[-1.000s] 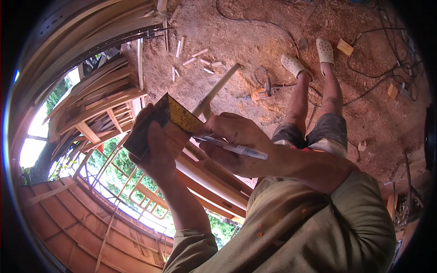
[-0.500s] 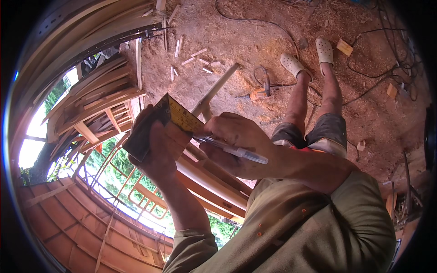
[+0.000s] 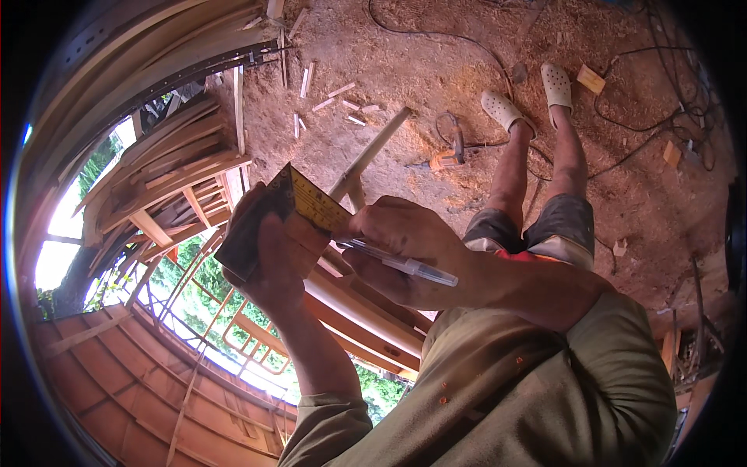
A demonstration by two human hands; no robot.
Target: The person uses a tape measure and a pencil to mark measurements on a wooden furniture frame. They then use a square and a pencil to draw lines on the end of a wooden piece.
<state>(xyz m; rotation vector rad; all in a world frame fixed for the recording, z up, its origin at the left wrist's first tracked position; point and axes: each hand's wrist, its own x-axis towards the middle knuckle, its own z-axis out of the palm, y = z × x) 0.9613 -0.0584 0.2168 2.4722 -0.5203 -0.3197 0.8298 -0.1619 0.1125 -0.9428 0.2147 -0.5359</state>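
My left hand (image 3: 272, 265) grips a measuring square, with a dark flat face and a yellow ruled edge (image 3: 315, 204). A reddish-brown surface, perhaps wood, shows just below the yellow edge; I cannot tell how far it extends. From the right, my right hand (image 3: 408, 241) closes around a clear-barrelled pen (image 3: 405, 263). The pen's writing end points toward the square's lower right corner, and its very tip is hidden. Both hands are close together, with the right fingers by the end of the yellow edge.
Beyond the hands, an orange power drill (image 3: 446, 159) lies on the sawdust-strewn dirt floor (image 3: 498, 47). Cords (image 3: 622, 159) snake across the right side. Long boards (image 3: 167, 183) are stacked at left. A pale post (image 3: 369, 152) slants upward past the hands, and small offcuts (image 3: 342, 89) lie scattered.
Both hands, the square and the pen have shifted very slightly within the view. The grips look the same.
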